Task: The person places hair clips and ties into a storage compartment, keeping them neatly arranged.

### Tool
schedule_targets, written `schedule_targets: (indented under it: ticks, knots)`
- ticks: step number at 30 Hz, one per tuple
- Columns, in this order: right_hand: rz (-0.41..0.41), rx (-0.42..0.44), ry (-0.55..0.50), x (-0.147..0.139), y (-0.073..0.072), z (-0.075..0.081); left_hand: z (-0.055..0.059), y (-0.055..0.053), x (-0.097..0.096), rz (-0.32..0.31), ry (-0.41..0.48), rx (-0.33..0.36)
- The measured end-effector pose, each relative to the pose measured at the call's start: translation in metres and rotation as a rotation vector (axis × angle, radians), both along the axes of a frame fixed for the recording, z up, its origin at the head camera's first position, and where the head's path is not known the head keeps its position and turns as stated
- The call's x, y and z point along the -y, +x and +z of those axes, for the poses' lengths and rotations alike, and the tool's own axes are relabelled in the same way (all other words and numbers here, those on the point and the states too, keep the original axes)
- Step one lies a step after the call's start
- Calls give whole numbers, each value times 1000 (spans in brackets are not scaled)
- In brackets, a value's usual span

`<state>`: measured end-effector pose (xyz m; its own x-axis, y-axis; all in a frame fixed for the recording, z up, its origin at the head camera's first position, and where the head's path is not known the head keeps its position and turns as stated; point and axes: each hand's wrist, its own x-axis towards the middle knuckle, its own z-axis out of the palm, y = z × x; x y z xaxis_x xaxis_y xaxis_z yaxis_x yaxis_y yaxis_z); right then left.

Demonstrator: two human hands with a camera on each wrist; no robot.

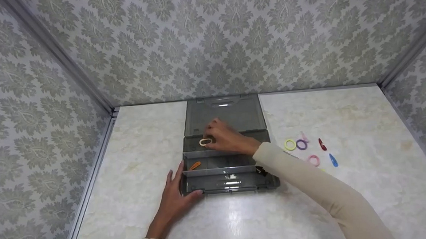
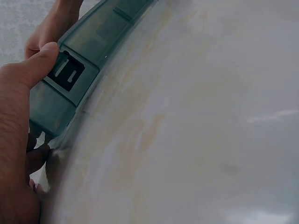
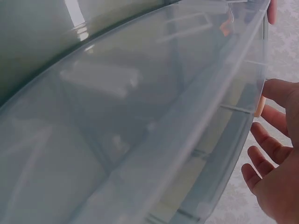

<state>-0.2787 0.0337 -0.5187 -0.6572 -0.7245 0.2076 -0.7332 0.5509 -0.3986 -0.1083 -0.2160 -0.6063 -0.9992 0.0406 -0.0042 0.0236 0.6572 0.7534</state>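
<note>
A dark translucent plastic organizer box (image 1: 233, 190) lies on the table with its lid (image 1: 224, 120) folded back. My right hand (image 1: 226, 136) is over the back compartment, pinching a pale cream hair tie (image 1: 200, 142). In the right wrist view, a bit of the hair tie (image 3: 258, 107) shows between thumb and forefinger. An orange snap hair clip (image 1: 195, 165) lies at the left of the middle compartment. My left hand (image 1: 174, 198) grips the box's front left corner. Its thumb (image 2: 44, 58) presses near the front latch, with the fingers along the side.
Right of the box lie a yellow hair tie (image 1: 290, 144), a purple one (image 1: 301, 144), a pink one (image 1: 314, 161), a red clip (image 1: 322, 144) and a blue clip (image 1: 333, 160). My right sleeve (image 1: 311, 183) hides part of that area. Patterned walls (image 1: 212, 43) enclose the table.
</note>
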Motion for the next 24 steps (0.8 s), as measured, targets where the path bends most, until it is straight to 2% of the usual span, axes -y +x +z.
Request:
schedule_targets:
  ticks: [16,24]
  knots:
    - [-12,74,39,29,-3,-9,-2,0,4,-8,6,-27]
    - [-27,132,15,35,-5,-15,0,0,2,-19,-1,-24]
